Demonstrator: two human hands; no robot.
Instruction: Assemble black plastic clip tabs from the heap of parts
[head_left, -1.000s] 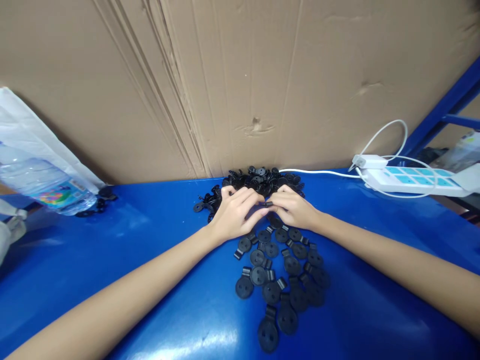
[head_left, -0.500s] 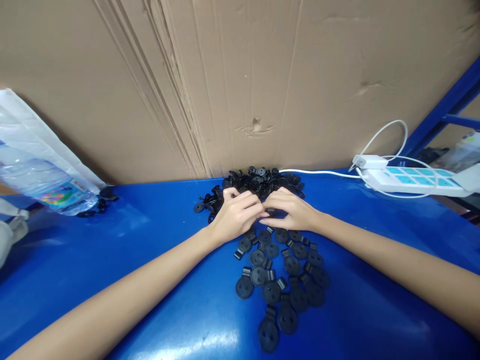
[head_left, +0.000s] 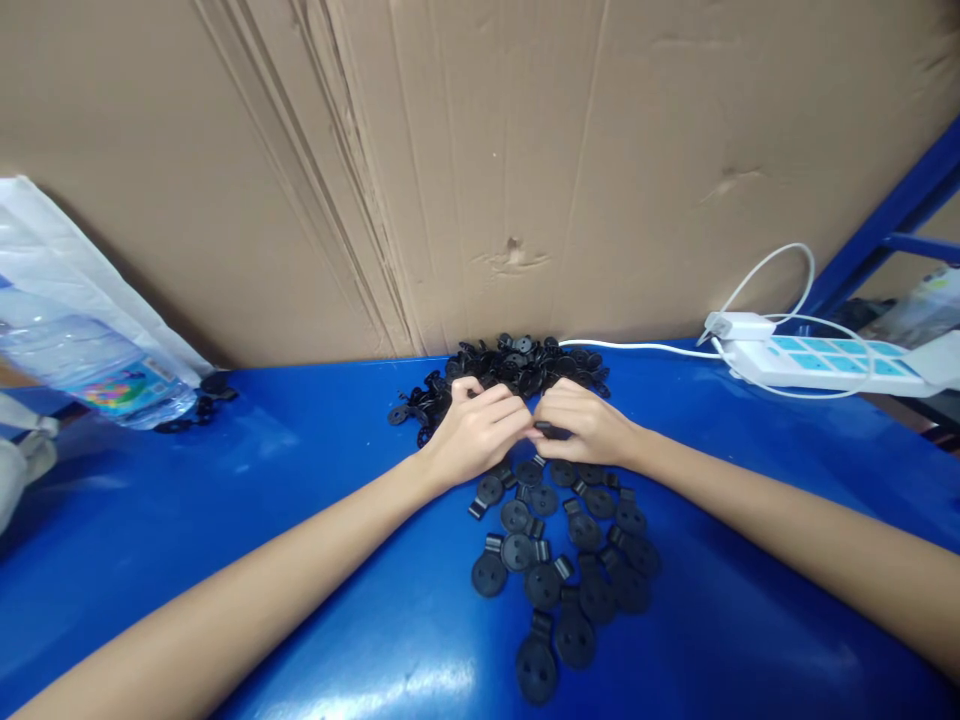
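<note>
My left hand [head_left: 476,432] and my right hand [head_left: 585,425] meet fingertip to fingertip over the blue table [head_left: 300,560]. Both are closed in a pinch on a small black plastic part [head_left: 550,431] held between them. Just behind my hands lies a heap of black plastic parts [head_left: 517,362] against the cardboard. In front of my hands several round black parts with tabs [head_left: 559,545] lie flat in rough rows.
A cardboard wall [head_left: 480,170] stands behind the table. A clear water bottle [head_left: 90,370] and a white bag [head_left: 60,255] lie at the left. A white power strip [head_left: 825,358] with a charger [head_left: 739,323] and cable sits at the right, by a blue frame [head_left: 892,215].
My hands have drawn a little closer to me and pressed together, with the small black part now lower between the fingertips. The rest has not moved.
</note>
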